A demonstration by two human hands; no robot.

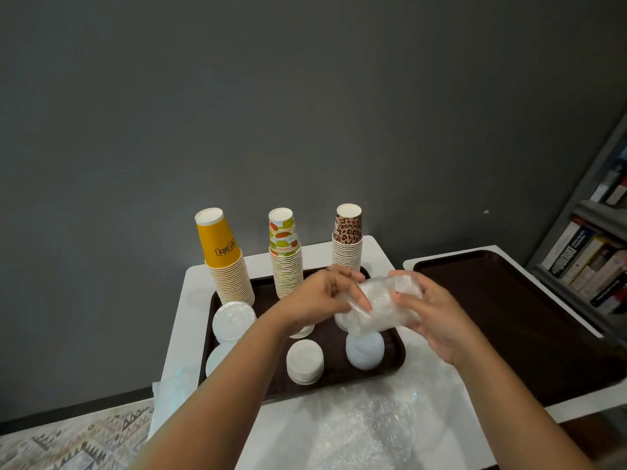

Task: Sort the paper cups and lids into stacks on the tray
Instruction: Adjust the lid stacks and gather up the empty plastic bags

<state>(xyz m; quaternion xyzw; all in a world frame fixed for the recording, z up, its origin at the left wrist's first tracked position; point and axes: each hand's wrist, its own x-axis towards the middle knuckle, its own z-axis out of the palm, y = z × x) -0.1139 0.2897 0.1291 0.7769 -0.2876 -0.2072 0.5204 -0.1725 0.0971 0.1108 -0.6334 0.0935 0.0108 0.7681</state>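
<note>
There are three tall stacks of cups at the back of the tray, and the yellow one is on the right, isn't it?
Not quite. The head view does show three tall stacks at the back of the tray, but the yellow stack is on the left. The leopard-print stack is on the right.

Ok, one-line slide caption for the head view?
Both hands grip a clear lid stack over the tray of sorted cups.
</note>
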